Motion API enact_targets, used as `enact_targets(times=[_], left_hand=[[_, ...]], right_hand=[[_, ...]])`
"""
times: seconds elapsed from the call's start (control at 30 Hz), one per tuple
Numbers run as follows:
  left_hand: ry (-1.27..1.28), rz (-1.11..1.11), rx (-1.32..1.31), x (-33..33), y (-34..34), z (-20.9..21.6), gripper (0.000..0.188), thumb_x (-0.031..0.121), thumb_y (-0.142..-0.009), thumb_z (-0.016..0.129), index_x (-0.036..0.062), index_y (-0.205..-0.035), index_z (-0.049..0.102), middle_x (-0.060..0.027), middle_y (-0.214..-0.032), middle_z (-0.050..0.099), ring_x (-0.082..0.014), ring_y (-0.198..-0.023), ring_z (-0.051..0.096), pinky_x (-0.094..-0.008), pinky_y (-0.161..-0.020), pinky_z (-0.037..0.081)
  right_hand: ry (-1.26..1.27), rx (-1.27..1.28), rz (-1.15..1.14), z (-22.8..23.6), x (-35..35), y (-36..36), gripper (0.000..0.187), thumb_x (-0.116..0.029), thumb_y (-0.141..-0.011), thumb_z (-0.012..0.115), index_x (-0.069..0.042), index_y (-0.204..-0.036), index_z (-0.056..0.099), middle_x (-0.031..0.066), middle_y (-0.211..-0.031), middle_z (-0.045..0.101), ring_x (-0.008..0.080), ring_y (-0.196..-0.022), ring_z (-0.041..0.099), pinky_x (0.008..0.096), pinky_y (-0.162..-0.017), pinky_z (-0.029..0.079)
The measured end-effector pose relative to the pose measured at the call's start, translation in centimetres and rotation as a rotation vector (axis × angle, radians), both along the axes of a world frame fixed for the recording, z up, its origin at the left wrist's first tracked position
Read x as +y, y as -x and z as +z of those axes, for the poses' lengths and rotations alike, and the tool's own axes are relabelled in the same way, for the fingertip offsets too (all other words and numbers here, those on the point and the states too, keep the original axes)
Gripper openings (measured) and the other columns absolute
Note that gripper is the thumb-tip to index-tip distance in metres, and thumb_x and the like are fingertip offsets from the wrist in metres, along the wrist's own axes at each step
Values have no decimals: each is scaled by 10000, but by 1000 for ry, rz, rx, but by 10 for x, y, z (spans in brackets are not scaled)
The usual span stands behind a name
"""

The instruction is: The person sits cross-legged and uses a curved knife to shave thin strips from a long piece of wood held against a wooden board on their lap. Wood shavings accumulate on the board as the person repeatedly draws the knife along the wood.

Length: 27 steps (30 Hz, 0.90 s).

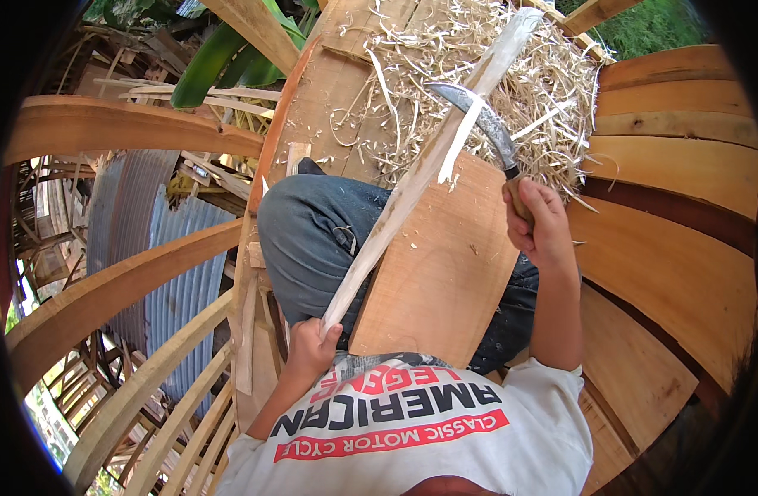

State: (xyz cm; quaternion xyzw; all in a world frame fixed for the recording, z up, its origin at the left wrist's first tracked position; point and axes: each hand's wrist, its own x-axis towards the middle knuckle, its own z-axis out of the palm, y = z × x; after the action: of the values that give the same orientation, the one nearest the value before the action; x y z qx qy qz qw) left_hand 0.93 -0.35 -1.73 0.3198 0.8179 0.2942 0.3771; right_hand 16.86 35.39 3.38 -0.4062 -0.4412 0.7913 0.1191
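My left hand (311, 347) is closed around the near end of a long, pale wooden stick (400, 198), low by my waist. The stick slants up and away to the right, over my bent leg and the edge of a flat wooden board (449, 256) in my lap. My right hand (541, 223) grips the wooden handle of a sickle (493, 128). Its dark curved blade lies across the stick's upper part, the tip pointing left. A whitish wood strip (460, 142) hangs at the blade, partly peeled away from the stick.
Curly wood shavings (561, 78) heap up beyond the board on a plank floor (321, 99). Wide planks (668, 256) curve along my right. Wooden ribs (139, 281) run along the left, with corrugated metal sheets (185, 281) and scrap wood below. Green leaves (222, 66) hang at upper left.
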Motion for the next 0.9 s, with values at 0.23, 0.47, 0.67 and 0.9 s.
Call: enact_targets(times=[0.23,0.47,0.67,0.9], left_hand=[[33,-11,-11,0,2,2,557,423,-870,572,-64,-604,522,-277,-555,493,-457,-583,572,-454,-515,423],[18,-31,-11,2,4,0,551,417,-868,577,-62,-600,519,-262,-538,487,-436,-559,578,-443,-508,421],[4,-11,-41,3,4,1,571,440,-872,571,-55,-592,512,-245,-514,466,-418,-531,570,-435,-490,405],[8,-7,-67,-2,5,-2,572,437,-874,571,-49,-581,500,-234,-503,453,-408,-506,553,-425,-475,390]], right_hand=[[51,-13,-39,3,-8,0,335,-327,-973,488,-21,-847,543,-38,-503,376,28,-367,320,186,-341,242],[96,20,-42,1,-24,4,322,-322,-981,468,-26,-875,536,-27,-524,380,38,-363,287,207,-324,233],[-48,18,-89,-4,-16,0,356,-360,-969,495,-21,-871,540,-19,-511,376,37,-341,279,199,-309,220],[-227,-37,-136,-9,-23,4,322,-317,-955,549,-13,-852,583,-41,-514,392,23,-381,319,194,-349,227]])
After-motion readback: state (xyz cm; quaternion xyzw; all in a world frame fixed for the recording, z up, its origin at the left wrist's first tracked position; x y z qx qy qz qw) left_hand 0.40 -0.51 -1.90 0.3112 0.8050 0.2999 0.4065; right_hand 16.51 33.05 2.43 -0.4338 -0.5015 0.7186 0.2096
